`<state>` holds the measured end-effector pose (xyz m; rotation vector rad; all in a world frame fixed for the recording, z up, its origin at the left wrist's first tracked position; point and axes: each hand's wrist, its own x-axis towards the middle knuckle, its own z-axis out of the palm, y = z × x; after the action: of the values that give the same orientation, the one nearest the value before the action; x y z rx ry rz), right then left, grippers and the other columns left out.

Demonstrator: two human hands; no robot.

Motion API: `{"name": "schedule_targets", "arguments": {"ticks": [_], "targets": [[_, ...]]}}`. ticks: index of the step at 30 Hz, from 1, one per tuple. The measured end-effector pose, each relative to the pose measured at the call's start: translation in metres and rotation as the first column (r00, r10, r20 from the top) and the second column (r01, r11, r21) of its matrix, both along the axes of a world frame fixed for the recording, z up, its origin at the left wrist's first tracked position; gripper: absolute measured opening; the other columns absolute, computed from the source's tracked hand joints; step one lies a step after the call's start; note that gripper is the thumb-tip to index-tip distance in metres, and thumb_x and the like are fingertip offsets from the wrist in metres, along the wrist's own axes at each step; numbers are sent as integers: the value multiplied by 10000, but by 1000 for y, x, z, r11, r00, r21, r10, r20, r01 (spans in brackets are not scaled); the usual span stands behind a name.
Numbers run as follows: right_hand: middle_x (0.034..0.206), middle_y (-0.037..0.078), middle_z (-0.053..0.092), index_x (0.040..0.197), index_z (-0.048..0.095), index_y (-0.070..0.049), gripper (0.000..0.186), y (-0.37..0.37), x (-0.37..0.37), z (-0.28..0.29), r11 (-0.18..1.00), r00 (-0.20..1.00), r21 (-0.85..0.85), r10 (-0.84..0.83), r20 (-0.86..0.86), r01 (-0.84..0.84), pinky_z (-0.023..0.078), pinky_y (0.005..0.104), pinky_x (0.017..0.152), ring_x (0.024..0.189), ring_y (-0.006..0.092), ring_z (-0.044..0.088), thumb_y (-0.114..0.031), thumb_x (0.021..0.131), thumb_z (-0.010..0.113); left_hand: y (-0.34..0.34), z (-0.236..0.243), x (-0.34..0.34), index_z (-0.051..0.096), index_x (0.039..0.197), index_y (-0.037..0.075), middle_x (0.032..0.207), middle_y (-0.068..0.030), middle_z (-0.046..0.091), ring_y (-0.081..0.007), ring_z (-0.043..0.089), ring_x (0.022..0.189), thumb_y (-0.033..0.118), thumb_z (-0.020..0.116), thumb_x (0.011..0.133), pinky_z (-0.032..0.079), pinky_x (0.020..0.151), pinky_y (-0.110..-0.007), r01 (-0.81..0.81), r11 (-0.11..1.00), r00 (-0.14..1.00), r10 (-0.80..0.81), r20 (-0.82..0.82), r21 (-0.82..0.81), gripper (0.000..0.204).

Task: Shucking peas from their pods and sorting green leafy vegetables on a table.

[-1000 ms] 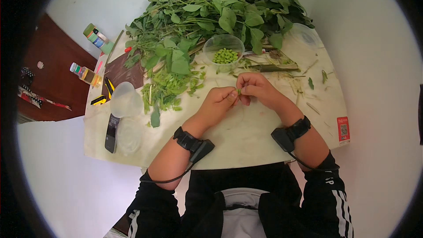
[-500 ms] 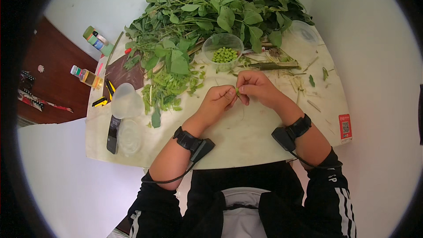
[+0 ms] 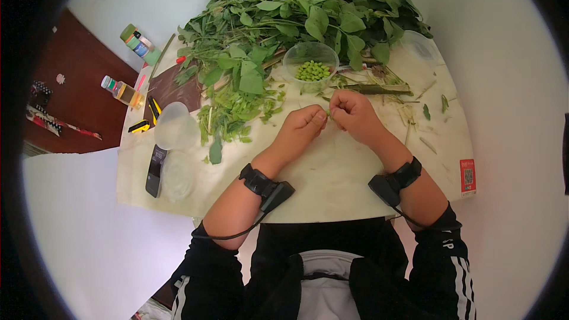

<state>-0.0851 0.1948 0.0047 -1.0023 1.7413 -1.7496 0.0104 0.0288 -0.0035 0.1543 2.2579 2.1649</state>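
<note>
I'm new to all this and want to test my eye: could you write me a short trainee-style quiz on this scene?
1. Compared with the left hand and right hand, the clear bowl of small green beans stands: A) nearer the person; B) farther from the person; C) at the far right edge.
2. True or false: the black phone-like device lies left of both hands.
3. Fill in: the small piece between the hands is coloured ____.

Key: 1. B; 2. True; 3. green.
</note>
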Motion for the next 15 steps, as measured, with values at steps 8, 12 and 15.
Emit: {"name": "schedule_targets", "arguments": {"ticks": [8, 12, 15], "targets": [[616, 7, 506, 781, 547, -10, 92, 2, 9, 11, 973, 933, 157, -104, -345, 166, 381, 248, 525, 581, 71, 435, -78, 793, 606, 0, 2, 1, 516, 839, 26, 689, -8, 473, -102, 431, 658, 276, 471, 1023, 393, 607, -276, -26, 976, 994, 2, -112, -215, 313], [623, 9, 506, 790, 551, -10, 92, 0, 7, 10, 974, 932, 169, -81, -353, 148, 382, 248, 525, 580, 72, 430, -78, 797, 613, -1, 2, 0, 518, 834, 26, 687, 19, 473, -88, 436, 664, 283, 461, 1026, 387, 607, -258, -46, 951, 990, 3, -139, -306, 326], [648, 2, 513, 805, 555, -13, 88, 2, 1, -2, 982, 946, 122, -102, -308, 145, 379, 247, 526, 580, 68, 426, -76, 819, 615, 2, 1, -2, 528, 834, 36, 682, 23, 462, -76, 420, 650, 265, 461, 1021, 368, 588, -241, -80, 958, 992, 48, -119, -276, 303]]}}
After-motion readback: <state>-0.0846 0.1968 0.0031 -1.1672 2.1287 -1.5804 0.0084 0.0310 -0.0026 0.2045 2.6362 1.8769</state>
